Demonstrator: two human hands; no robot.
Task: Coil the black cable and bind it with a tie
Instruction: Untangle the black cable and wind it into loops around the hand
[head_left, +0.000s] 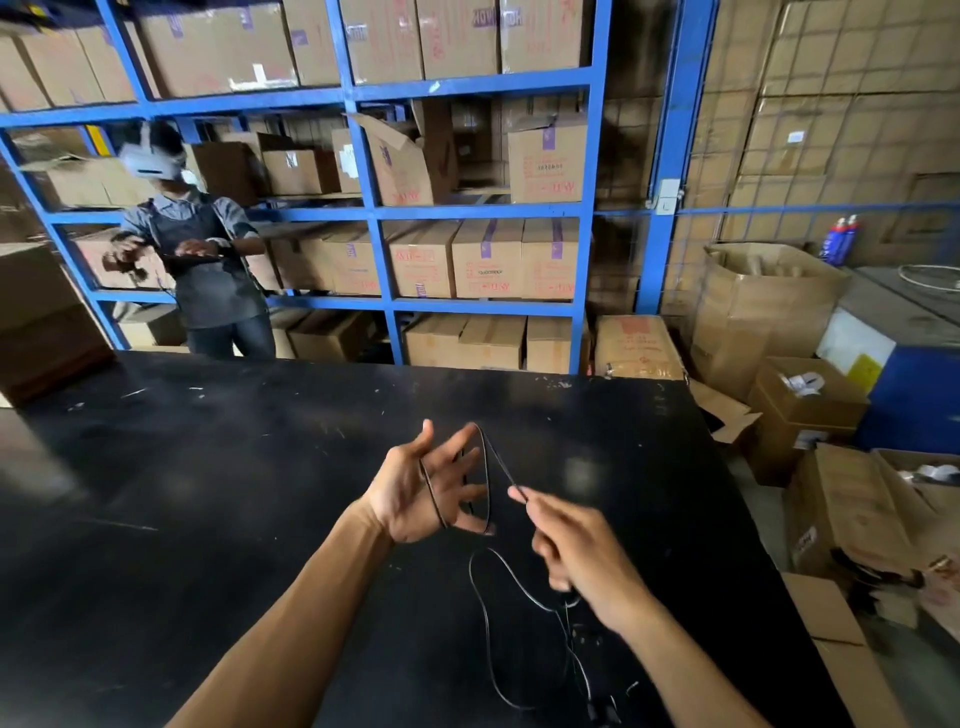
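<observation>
My left hand (423, 488) is held up over the black table (208, 467), palm toward me, fingers spread. Loops of the thin black cable (488, 467) run around that palm and its fingers. My right hand (566, 545), just to the right, pinches a strand of the cable between thumb and forefinger; that strand rises to the top of the loop. The loose remainder of the cable (519, 587) trails in curves on the table below both hands, toward the near edge. No tie is visible.
Another person (208, 260) with a headset stands beyond the table's far left. Blue shelving (384, 213) stacked with cardboard boxes fills the back. Open cardboard boxes (800, 415) crowd the floor right of the table; a brown box (41, 322) sits far left.
</observation>
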